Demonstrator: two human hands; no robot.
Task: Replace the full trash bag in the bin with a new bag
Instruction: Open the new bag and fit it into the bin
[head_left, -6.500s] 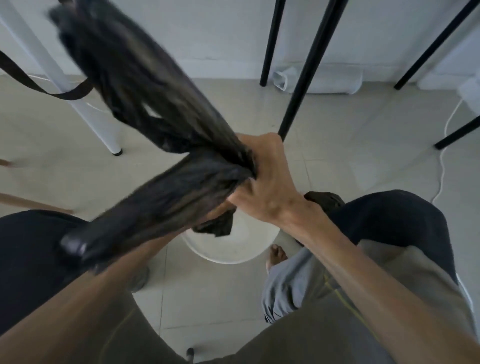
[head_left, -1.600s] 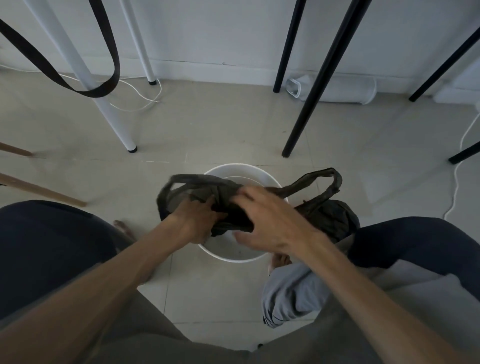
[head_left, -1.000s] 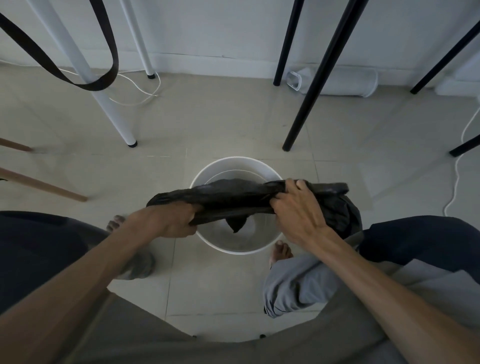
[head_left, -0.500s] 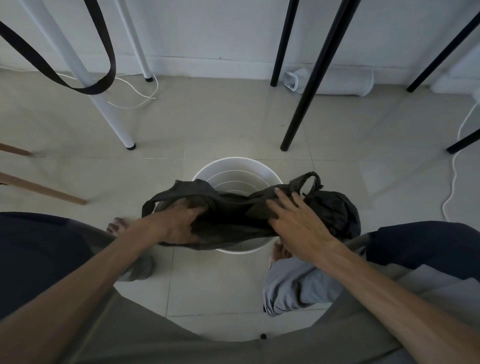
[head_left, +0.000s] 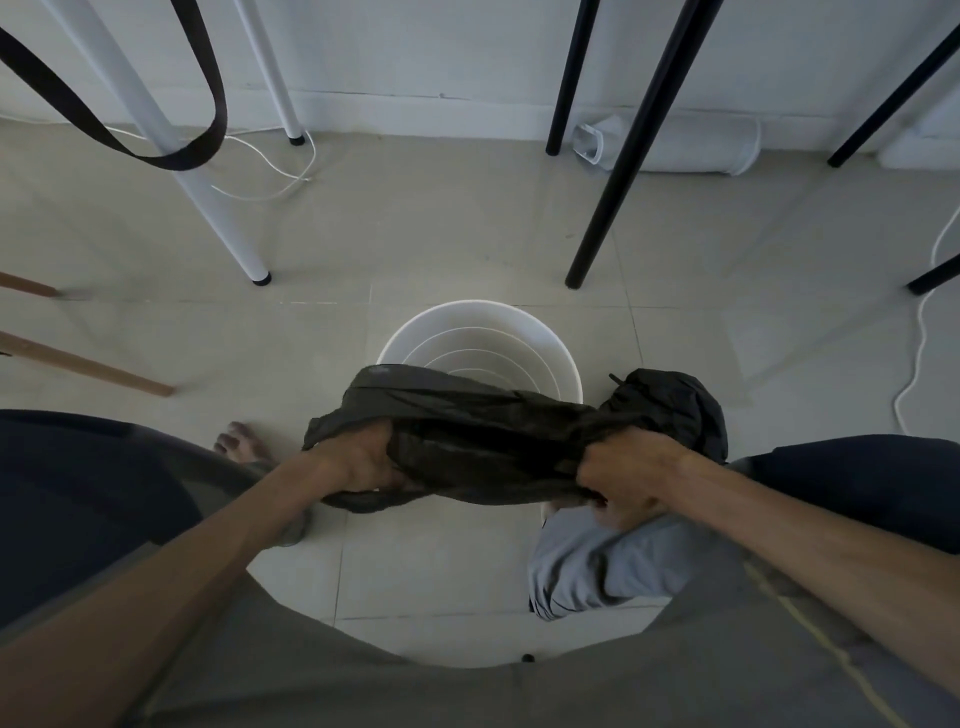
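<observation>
Since the frame half a second earlier, both hands have closed on the new bag (head_left: 483, 441) and are now drawing it out sideways, its handle loops no longer standing up above the bin (head_left: 563, 358). Stretched between the two hands, the dark bag is hanging across the near part of the white bin's mouth, covering the near rim while the far rim and the ribbed inner wall are showing bare. No liner is yet sitting inside the bin; whether anything is lying at its bottom cannot be told. At the bag's left end, the left hand (head_left: 358, 460) is gripping the plastic with curled fingers; at the right end, the right hand (head_left: 626, 470) is clenching a bunched fold, knuckles up. Just beyond the right hand, a full, knotted black bag (head_left: 675, 405) is resting on the tiled floor (head_left: 415, 234) beside the bin, touching or nearly touching it. Black furniture legs (head_left: 618, 171) and a white leg (head_left: 208, 197) are standing on the floor beyond the bin.
</observation>
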